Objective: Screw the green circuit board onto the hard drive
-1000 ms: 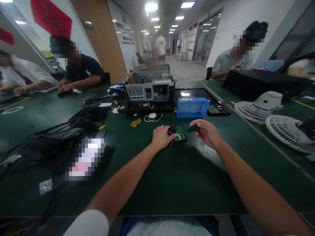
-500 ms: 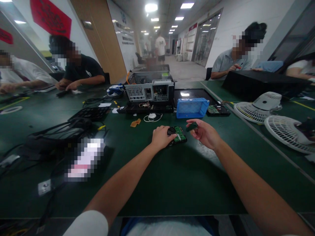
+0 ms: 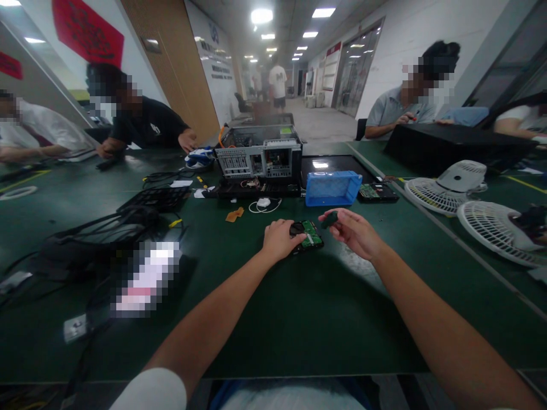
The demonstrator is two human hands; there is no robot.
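Observation:
A hard drive (image 3: 311, 234) lies on the green table with its green circuit board facing up. My left hand (image 3: 281, 239) grips it from the left, the thumb across its near side and the fingers along the far edge. Just right of the drive, my right hand (image 3: 352, 230) is raised and closed on a small dark green object (image 3: 329, 220), pinched between thumb and fingers. Its kind cannot be made out. The object is close to the drive's right end, and no contact between them can be seen.
Behind the drive are a blue plastic bin (image 3: 332, 189) and an opened computer case (image 3: 258, 159). Another circuit-board unit (image 3: 378, 192) lies right of the bin. White fans (image 3: 448, 185) stand at right; black cables (image 3: 106, 233) and a lit phone (image 3: 147, 279) lie left. Co-workers sit across.
My right hand and the dark green object have shifted slightly left, towards the drive. My left hand stays put. At the left, a co-worker's hand has moved to the blue-and-white item.

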